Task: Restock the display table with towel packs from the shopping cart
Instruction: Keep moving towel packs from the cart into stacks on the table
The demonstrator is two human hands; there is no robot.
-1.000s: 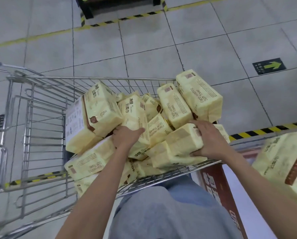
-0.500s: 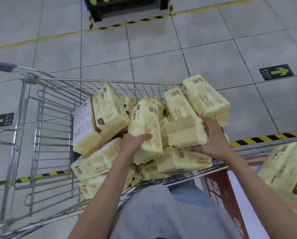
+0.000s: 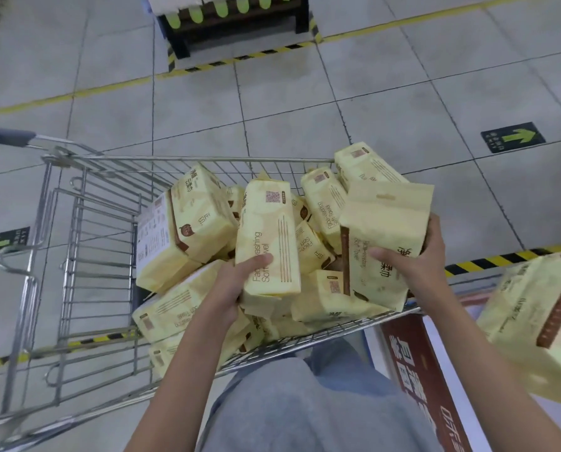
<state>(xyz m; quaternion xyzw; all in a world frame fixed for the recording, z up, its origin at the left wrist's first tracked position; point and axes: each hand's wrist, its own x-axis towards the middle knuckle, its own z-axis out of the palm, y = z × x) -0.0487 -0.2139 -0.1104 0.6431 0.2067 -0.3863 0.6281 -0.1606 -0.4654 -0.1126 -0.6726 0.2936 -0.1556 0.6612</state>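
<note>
A wire shopping cart holds several pale yellow towel packs piled in its right half. My left hand grips one pack from below, thumb across its front, and holds it upright above the pile. My right hand grips a second pack, fingers round its right side and thumb on the front, lifted clear of the pile. The display table with its red sign edge sits at the lower right, with a yellow pack lying on it.
Grey tiled floor surrounds the cart, with yellow-black hazard tape and green arrow stickers. A dark display stand is across the aisle at the top. The cart's left half is bare wire. My grey-clad legs press against the cart's near side.
Both hands have lifted their packs up out of the pile and tipped them upright. The view has tilted, so the cart sits lower in frame.
</note>
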